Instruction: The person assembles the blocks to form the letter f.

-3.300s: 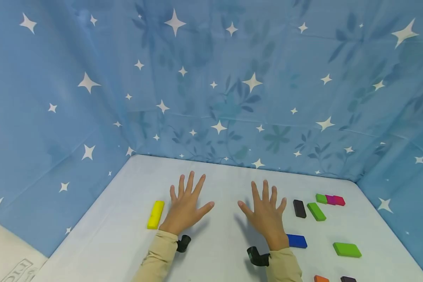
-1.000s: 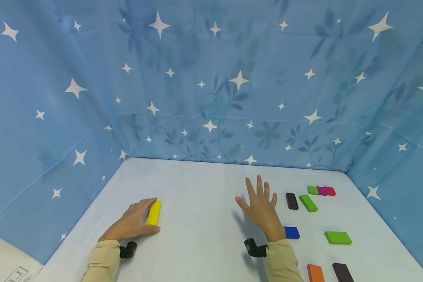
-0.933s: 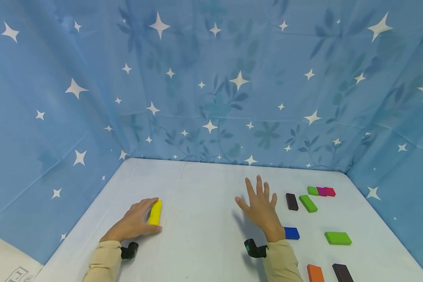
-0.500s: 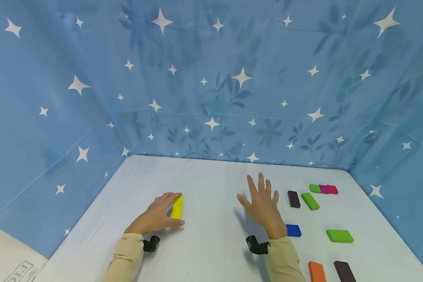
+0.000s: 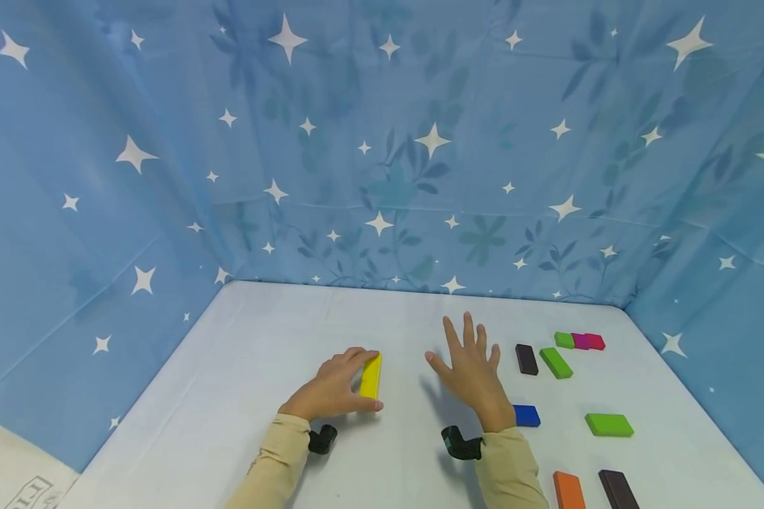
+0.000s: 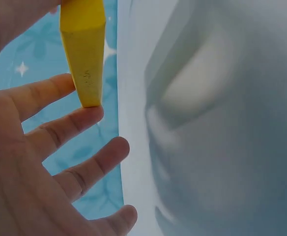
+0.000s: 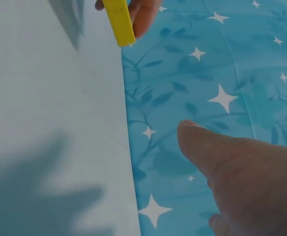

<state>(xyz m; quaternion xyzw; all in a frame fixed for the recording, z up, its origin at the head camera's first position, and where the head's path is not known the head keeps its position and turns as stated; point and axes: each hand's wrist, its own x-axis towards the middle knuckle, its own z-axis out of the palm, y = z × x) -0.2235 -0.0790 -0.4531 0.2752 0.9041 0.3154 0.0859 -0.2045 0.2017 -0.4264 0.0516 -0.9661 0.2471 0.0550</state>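
My left hand [image 5: 332, 389] pinches a yellow rectangular block [image 5: 371, 377] end to end, thumb at the near end and fingertips at the far end. In the left wrist view the yellow block [image 6: 86, 59] is up off the white table, its shadow apart from it; the remaining fingers are spread. My right hand [image 5: 474, 378] hovers over the table with fingers spread and holds nothing. From the right wrist, the thumb of my right hand [image 7: 246, 167] shows, with the yellow block [image 7: 119, 24] ahead at the top. A blue block [image 5: 526, 416] lies beside the right wrist, partly covered by it.
On the white table [image 5: 261, 332], right side, lie a dark block [image 5: 526, 360], a green block [image 5: 557, 363], another green block [image 5: 609, 425], an orange block [image 5: 569, 490] and a second dark block [image 5: 619, 489]. A small green-purple-red row [image 5: 580, 341] lies farther back. Blue starry curtain [image 5: 382, 141] surrounds the table.
My left hand went from spread over the table to gripping the yellow block at the left, then carried it rightward toward the middle. The right hand stays spread in about the same place.
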